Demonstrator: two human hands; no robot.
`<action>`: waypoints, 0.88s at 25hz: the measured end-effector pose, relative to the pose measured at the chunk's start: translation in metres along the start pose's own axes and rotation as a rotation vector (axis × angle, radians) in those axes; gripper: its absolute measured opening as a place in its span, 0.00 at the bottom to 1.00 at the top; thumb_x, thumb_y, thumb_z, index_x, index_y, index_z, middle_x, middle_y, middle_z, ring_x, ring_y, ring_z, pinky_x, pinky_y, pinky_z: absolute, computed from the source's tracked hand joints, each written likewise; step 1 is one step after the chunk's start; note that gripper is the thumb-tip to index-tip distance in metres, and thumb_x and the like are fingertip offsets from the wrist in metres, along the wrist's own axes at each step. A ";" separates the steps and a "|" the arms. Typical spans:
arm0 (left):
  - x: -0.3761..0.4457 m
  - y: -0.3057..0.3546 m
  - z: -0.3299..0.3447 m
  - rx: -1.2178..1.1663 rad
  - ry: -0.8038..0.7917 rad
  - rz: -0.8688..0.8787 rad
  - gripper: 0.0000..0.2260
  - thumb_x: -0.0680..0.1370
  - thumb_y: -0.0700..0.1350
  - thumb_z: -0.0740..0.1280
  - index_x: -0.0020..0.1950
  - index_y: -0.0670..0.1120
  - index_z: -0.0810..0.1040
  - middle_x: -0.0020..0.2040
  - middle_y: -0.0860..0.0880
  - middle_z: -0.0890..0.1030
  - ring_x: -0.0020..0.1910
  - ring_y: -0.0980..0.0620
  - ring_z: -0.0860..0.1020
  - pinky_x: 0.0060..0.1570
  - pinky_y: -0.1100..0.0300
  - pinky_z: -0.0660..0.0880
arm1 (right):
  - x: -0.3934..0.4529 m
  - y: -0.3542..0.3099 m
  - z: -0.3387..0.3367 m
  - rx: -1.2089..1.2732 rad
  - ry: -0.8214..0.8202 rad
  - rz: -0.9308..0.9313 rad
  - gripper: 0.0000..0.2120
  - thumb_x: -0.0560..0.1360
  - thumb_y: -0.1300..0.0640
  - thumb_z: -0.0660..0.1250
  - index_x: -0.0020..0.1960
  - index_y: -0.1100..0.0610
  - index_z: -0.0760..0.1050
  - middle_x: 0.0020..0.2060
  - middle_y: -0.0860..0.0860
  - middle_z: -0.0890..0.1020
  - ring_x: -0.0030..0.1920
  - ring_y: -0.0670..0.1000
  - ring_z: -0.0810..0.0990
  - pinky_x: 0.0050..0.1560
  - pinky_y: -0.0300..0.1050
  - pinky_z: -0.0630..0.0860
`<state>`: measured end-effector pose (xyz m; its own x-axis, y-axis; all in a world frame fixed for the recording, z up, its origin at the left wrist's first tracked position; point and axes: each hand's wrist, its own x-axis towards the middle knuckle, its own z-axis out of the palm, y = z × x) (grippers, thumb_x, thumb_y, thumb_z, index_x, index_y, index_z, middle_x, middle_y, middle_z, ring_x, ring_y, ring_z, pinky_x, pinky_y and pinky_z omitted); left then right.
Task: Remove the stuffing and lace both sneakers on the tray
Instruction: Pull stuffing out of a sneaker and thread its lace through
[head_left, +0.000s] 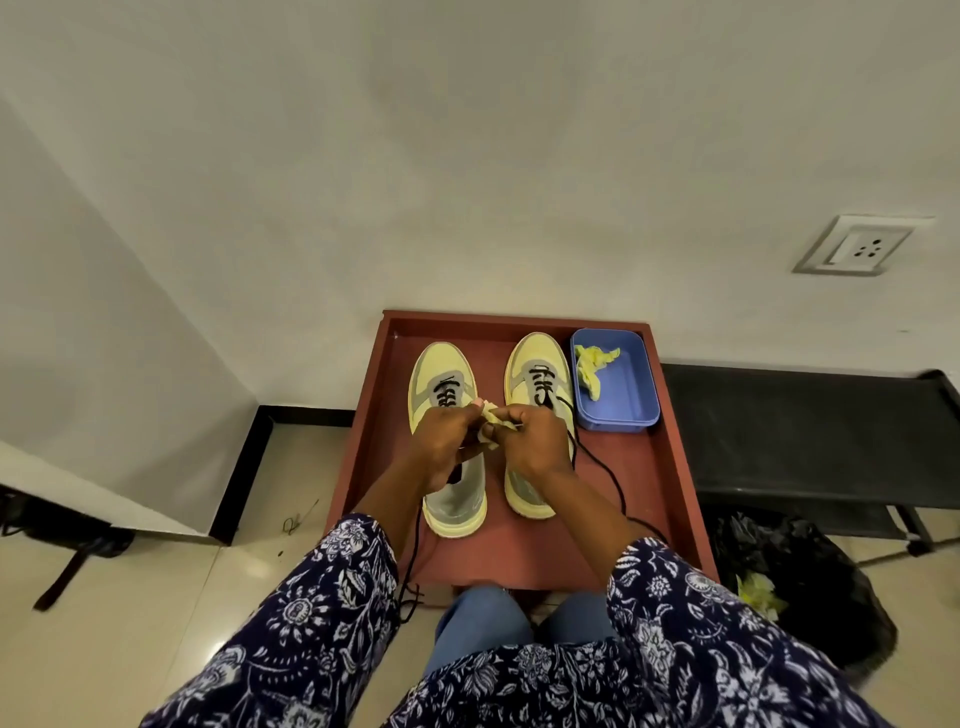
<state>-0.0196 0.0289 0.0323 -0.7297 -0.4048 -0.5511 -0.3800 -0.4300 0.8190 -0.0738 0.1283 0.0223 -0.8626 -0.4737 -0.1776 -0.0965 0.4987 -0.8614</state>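
Observation:
Two yellow and grey sneakers stand side by side on a reddish-brown tray (670, 467), toes pointing away from me. The left sneaker (447, 499) and the right sneaker (535, 364) each have black laces partly threaded near the toe. My left hand (441, 452) and my right hand (535, 447) meet above the shoes, both pinching a small crumpled wad of pale yellow stuffing paper (491, 423). Loose black lace ends (608, 467) trail over the tray to the right and off its front edge to the left.
A blue plastic tub (631, 410) at the tray's far right holds crumpled yellow paper (592, 366). A black bench (810, 436) stands to the right, with a black bag (810, 587) holding more yellow paper below it. White walls lie behind and to the left.

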 end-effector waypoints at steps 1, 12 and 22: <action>-0.001 -0.002 -0.004 0.033 -0.008 0.000 0.10 0.79 0.43 0.61 0.42 0.41 0.78 0.35 0.46 0.78 0.35 0.53 0.76 0.40 0.62 0.76 | -0.004 0.001 0.003 0.019 0.009 -0.002 0.09 0.71 0.62 0.70 0.51 0.61 0.82 0.47 0.56 0.85 0.47 0.52 0.81 0.50 0.42 0.74; -0.005 -0.027 -0.044 1.195 -0.152 0.260 0.16 0.69 0.49 0.74 0.38 0.34 0.79 0.34 0.44 0.72 0.34 0.50 0.69 0.30 0.65 0.60 | -0.069 0.038 0.043 -0.112 0.151 0.041 0.14 0.75 0.65 0.63 0.60 0.63 0.77 0.56 0.59 0.79 0.57 0.57 0.77 0.58 0.41 0.70; -0.010 -0.031 -0.044 1.066 -0.123 0.285 0.12 0.74 0.43 0.69 0.52 0.35 0.80 0.49 0.49 0.67 0.49 0.55 0.66 0.41 0.63 0.63 | -0.069 0.046 0.084 -0.049 0.211 0.310 0.13 0.76 0.65 0.61 0.57 0.65 0.78 0.55 0.60 0.81 0.54 0.55 0.78 0.50 0.40 0.69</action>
<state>0.0248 0.0109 0.0051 -0.8974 -0.2701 -0.3490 -0.4402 0.6043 0.6641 0.0230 0.1227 -0.0452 -0.9375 -0.1375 -0.3197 0.1658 0.6311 -0.7578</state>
